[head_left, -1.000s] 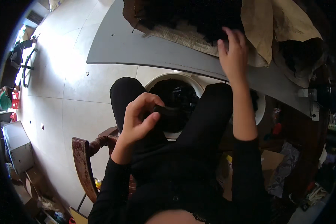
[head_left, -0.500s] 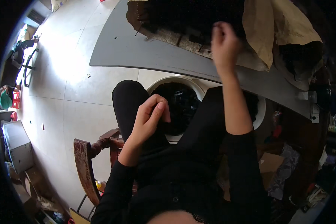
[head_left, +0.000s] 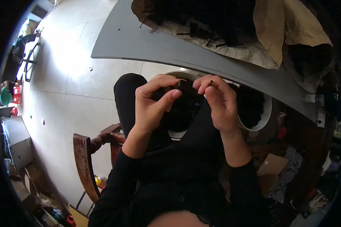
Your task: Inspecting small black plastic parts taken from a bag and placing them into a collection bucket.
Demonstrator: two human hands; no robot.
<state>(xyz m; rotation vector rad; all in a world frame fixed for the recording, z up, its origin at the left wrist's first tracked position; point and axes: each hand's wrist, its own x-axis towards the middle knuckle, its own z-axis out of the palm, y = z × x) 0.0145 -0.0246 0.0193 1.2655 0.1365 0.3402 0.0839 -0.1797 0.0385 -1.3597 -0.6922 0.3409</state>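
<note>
My left hand [head_left: 151, 102] pinches a small dark cap-like piece [head_left: 182, 84] between thumb and fingertips, above the white bucket [head_left: 177, 135] between my knees. Close beside it, my right hand [head_left: 222, 106] is closed on a thin black pin-like piece [head_left: 211, 82], whose end shows by the fingers. The rest of that piece is hidden. Dark contents fill much of the bucket. On the grey table ahead lies a large heap of black pieces [head_left: 216, 17] on an opened pale sack [head_left: 259, 55]; several thin pins with small heads stick out at its edge.
A second white bucket [head_left: 268, 113] with black contents stands by my right knee. The grey tabletop's edge [head_left: 155, 63] runs across in front of me. A wooden chair [head_left: 82, 159] is at my left, and cardboard [head_left: 272, 164] lies at lower right.
My right hand has come back from the heap on the table toward my left hand, now with a thin black pin-like piece. The left hand has risen slightly and its fingers have opened outward.
</note>
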